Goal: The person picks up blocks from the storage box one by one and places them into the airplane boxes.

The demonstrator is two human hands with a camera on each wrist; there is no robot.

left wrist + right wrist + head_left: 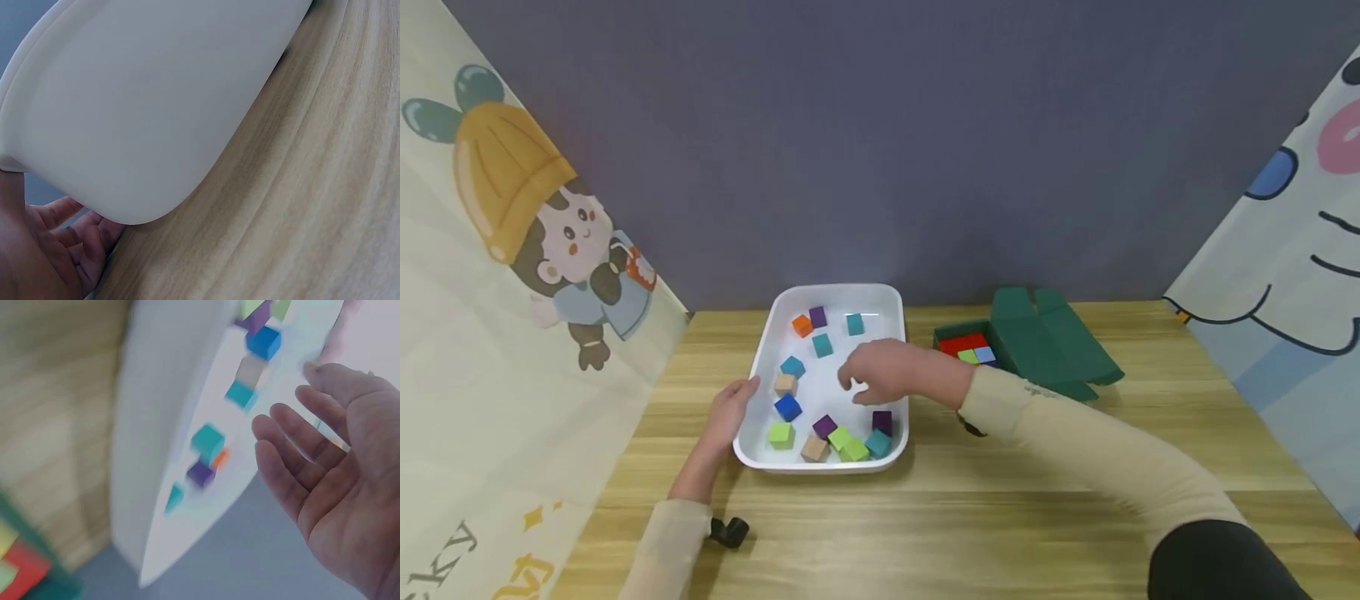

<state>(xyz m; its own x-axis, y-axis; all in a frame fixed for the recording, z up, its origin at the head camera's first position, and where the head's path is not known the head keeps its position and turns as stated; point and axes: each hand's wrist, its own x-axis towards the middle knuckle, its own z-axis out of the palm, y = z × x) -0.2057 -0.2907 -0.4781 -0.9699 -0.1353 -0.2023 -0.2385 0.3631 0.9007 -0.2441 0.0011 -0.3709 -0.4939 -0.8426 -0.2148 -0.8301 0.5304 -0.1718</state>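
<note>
A white tray (820,468) holds several small cubes, among them a blue cube (787,407), an orange cube (802,325) and a lime green cube (781,435). My left hand (730,412) grips the tray's left rim; in the left wrist view its thumb reaches the rim and its fingers bend beside the outer wall. Above the tray's right half hovers my right hand (880,371), its fingers loosely bent and apart. Nothing lies in its palm in the right wrist view, where a teal cube (208,441) and a purple cube (200,474) show in the tray.
Right of the tray sits a green box (951,330) with red, lime and blue pieces inside, its flapped lid (1048,342) folded out to the right. Both stand on a wooden table (925,533) against a dark grey wall panel (880,150).
</note>
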